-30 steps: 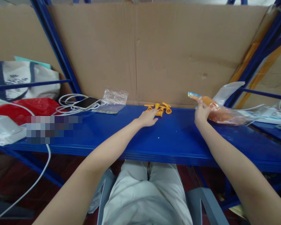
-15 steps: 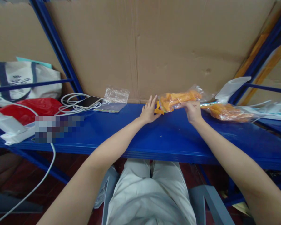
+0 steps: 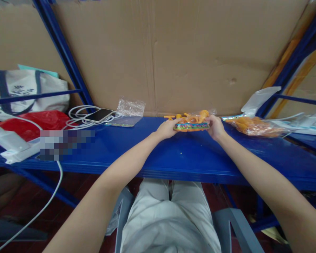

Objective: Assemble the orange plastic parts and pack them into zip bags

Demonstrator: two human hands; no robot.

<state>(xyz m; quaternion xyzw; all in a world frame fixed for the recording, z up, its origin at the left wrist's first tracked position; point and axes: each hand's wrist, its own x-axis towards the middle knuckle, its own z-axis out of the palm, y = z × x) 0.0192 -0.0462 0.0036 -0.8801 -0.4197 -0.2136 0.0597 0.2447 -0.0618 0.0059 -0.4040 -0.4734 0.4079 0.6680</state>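
Between my hands is a clear plastic bag (image 3: pixel 191 126) of orange plastic pieces, its colourful printed strip facing me. My left hand (image 3: pixel 166 129) is closed at the bag's left end, its fingertips partly hidden behind it. At the right end my right hand (image 3: pixel 216 128) grips the bag, with the thumb side toward me. Just beyond my left hand, a loose orange plastic piece (image 3: pixel 169 117) shows on the blue table (image 3: pixel 152 154). What shape the bagged pieces have is hard to make out.
A second bag of orange pieces (image 3: pixel 255 125) lies to the right. On the left are a flat clear bag (image 3: pixel 129 111), a phone (image 3: pixel 99 115), a coiled white cable (image 3: pixel 77 113), a red bag (image 3: pixel 46 118) and a power strip (image 3: pixel 19 149). Cardboard (image 3: pixel 158 56) stands behind.
The bag has turned and dropped lower, so its printed strip now faces me. My left hand, spread beside orange pieces before, has closed at the bag's left end.
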